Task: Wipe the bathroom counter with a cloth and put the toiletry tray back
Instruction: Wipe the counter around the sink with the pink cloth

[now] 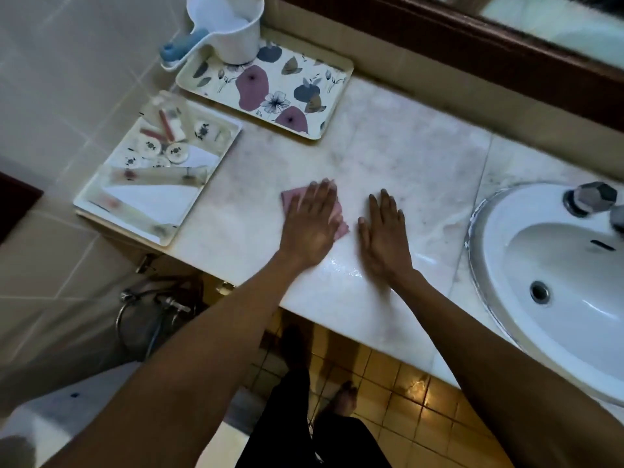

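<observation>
My left hand lies flat with fingers spread on a pink cloth, pressing it onto the pale marble counter. Only the cloth's edges show around the hand. My right hand rests palm down on the bare counter just to the right, holding nothing. A wet streak shines on the marble near both wrists. A white toiletry tray with small round packets, tubes and sachets sits at the counter's left end, overhanging the edge.
A floral tray lies at the back left with a white water scoop standing on its corner. A white sink with a chrome tap fills the right. A dark-framed mirror runs along the back wall. Below are pipes and a tiled floor.
</observation>
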Motion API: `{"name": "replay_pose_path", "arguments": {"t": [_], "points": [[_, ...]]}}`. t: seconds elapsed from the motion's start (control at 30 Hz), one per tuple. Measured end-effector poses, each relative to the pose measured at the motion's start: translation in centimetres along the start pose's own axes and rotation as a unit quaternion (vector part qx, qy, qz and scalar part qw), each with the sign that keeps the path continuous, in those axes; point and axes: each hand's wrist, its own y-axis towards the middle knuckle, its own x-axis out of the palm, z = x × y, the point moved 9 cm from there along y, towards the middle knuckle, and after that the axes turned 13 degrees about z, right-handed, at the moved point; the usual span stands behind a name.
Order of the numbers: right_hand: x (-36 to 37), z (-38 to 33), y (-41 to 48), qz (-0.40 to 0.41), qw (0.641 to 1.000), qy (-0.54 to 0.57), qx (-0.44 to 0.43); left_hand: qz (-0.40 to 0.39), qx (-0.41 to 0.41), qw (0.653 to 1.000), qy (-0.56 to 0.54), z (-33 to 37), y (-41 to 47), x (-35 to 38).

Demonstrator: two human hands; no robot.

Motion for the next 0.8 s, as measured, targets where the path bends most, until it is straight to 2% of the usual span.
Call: {"name": "replay_pose_path", "arguments": {"t": [0.1, 0.17, 0.23, 0.33, 0.5, 0.63, 0.8], "points": [[0.3, -0.1, 1.0, 0.0, 1.0, -0.001, 0.019, -0.06, 0.094, 0.994, -0.015, 0.7, -6.6, -1.1], [0.8, -0.9, 1.2, -0.006, 1.0, -0.012, 0.001, -0.067, 0.103, 0.992, -0.004, -2.6, -8.4, -2.6], [1.4, -2.3, 1.3, -0.011, 0.999, -0.022, -0.025, -0.041, 0.078, 0.996, 0.02, -7.2, -7.1, -3.9], [2.0, -3.8, 1.1, -0.011, 0.999, -0.015, -0.027, -0.043, 0.024, 0.998, 0.04, -12.3, -2.2, -4.1], [3.4, -4.5, 0.0, -0.013, 0.999, -0.024, -0.029, -0.055, -0.042, 0.996, 0.054, -14.3, 2.8, -3.1], [3.2, -4.7, -0.1, 0.007, 0.999, -0.028, -0.022, -0.057, -0.018, 0.998, 0.036, -14.3, 0.4, -3.5], [3.0, -4.6, -0.2, 0.015, 0.999, -0.034, -0.014, -0.042, -0.032, 0.998, 0.035, -12.8, -7.2, -5.1]]}}
